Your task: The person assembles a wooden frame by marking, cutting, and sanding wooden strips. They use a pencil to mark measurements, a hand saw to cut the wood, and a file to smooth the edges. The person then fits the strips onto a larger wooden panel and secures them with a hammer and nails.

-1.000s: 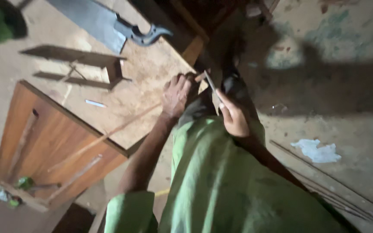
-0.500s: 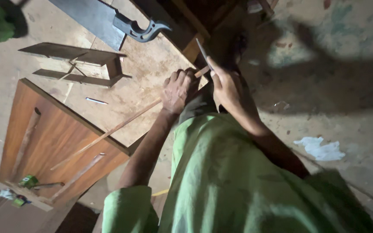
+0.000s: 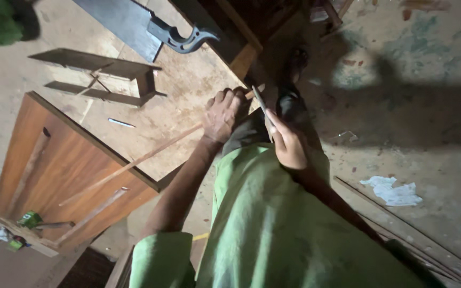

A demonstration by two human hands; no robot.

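Your left hand [image 3: 224, 113] is clenched around the upper end of the long thin wooden strip [image 3: 134, 162], which slants down across the worktop [image 3: 188, 80]. Your right hand [image 3: 289, 144] grips a slim blade [image 3: 261, 104] whose tip meets that end. Keep the left grip firm and close to the cut, and stroke the blade away from your fingers.

Handsaw [image 3: 145, 26] lying on the worktop [image 3: 188, 80], brown panel [image 3: 65, 170] alongside, crumpled paper [image 3: 393, 191] on the floor [image 3: 433, 117].

Head view, steeply down, close.
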